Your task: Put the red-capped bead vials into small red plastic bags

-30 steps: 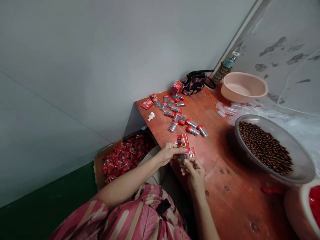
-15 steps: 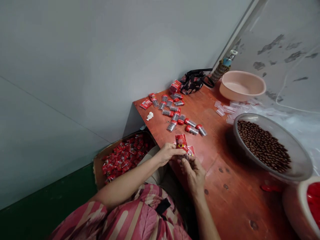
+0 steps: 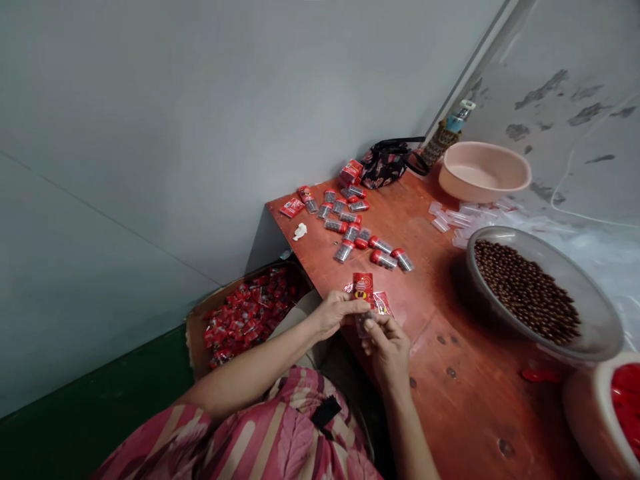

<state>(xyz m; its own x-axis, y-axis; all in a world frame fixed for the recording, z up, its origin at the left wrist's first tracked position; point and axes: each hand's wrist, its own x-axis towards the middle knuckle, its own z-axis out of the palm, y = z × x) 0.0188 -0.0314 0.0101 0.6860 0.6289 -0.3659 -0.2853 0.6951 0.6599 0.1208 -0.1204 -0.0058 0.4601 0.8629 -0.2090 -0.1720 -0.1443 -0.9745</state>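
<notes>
Between both hands, at the near edge of the red table point(image 3: 425, 293), is a clear tube of dark balls with a red printed packet point(image 3: 363, 287) over its upper part. My left hand point(image 3: 337, 313) pinches the packet and tube from the left. My right hand point(image 3: 390, 343) grips the tube's lower end, its thumb on top. Another red packet point(image 3: 383, 303) lies on the table just behind my right hand. Several filled tubes with red caps point(image 3: 383, 259) lie scattered farther back.
At right stand a grey bowl point(image 3: 480, 300) of brown balls, a pink basin point(image 3: 485, 175) and a pale tub point(image 3: 590, 400) with red pieces. A floral bag point(image 3: 384, 167) sits at the back. Lower left, a carton point(image 3: 196, 333) holds red packets.
The packet in my hands has turned slightly more upright and moved a little nearer. More of the tube shows below my left thumb.
</notes>
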